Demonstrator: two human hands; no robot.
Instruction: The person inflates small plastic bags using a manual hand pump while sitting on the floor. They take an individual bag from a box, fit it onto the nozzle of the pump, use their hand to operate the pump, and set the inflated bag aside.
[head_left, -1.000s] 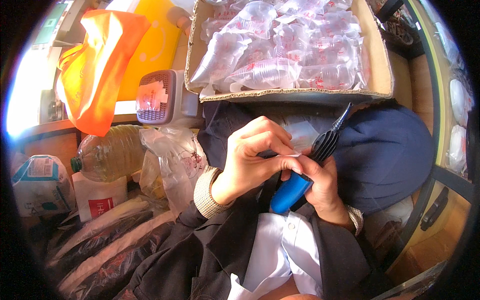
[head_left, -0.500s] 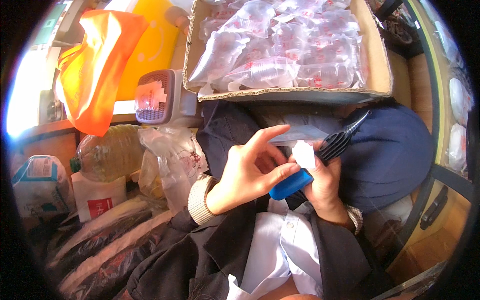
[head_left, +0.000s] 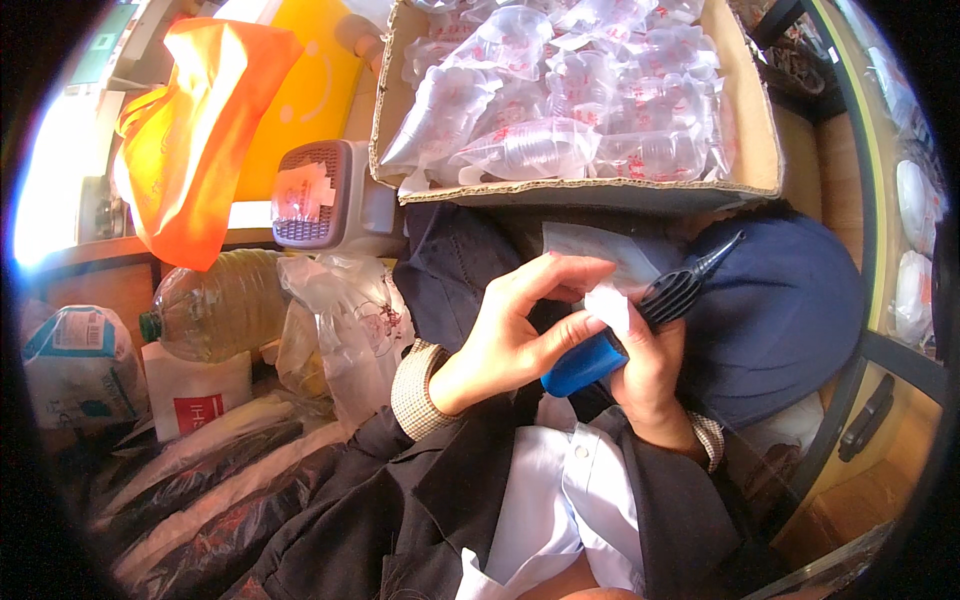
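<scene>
My left hand (head_left: 505,330) reaches across to my right, its thumb and index finger closed on a small white slip (head_left: 612,305) that looks like paper or tissue. My right hand (head_left: 650,380) grips a bright blue, smooth-sided object (head_left: 582,366) whose kind I cannot make out. Between its fingers a black comb-like tool (head_left: 672,296) with ribs and a pointed tail sticks up to the right. Just beyond the fingers lies a clear plastic sleeve (head_left: 600,247), partly hidden by my hands.
A cardboard box (head_left: 590,195) of wrapped clear plastic cups (head_left: 540,145) stands ahead. On the left are an orange bag (head_left: 190,140), a lidded purple-grey container (head_left: 312,195), a big plastic bottle (head_left: 222,305) and several plastic bags (head_left: 345,310). A dark-framed cabinet door (head_left: 905,365) is at right.
My left hand has moved slightly right, and its raised index finger has curled down to the white slip. The clear sleeve now sits beyond the fingers. My right hand has barely moved.
</scene>
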